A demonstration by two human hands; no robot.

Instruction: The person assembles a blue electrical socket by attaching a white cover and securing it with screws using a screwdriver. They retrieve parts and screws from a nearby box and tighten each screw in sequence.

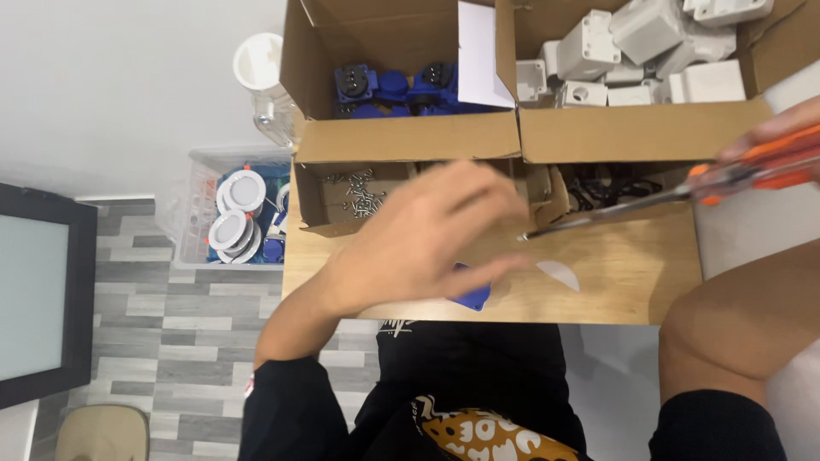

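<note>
- Head view: a small wooden table (632, 282) lies below the hands, with grey plank floor (162, 333) left of it and a white wall (111, 85) beyond.
- The table's near edge runs just under the left hand (418, 239); its left edge lies under that wrist, with open floor past it.
- The left hand hovers palm-down over the table, fingers loosely spread and slightly curled; it pinches nothing that shows.
- A blue part (472, 294) peeks out from under the left palm, on the table near the front edge; whether the hand touches it cannot be told.
- The right hand (781, 137) enters at the right edge, fingers wrapped around the orange handle of a screwdriver (649, 201).
- The screwdriver's shaft slants down-left, its tip just beside the left fingertips (512, 201).
- A white half-disc (559, 273) lies on bare wood below the tip, near the left fingers.
- Bare wood right of the half-disc is the only open table room.
- Beyond the left fingers sits a low box of screws (359, 195); to its right, under the shaft, a box of black pieces (611, 189).
- Farther back, two tall cartons wall off the rear: one with blue parts (401, 90), one with white housings (632, 51).
- A clear bin (192, 218) of round white lamps (235, 213) stands on the floor left of the table.
- A dark screen (43, 290) fills the far left edge.
- A bare knee (735, 324) rises at the right, below the right hand.
</note>
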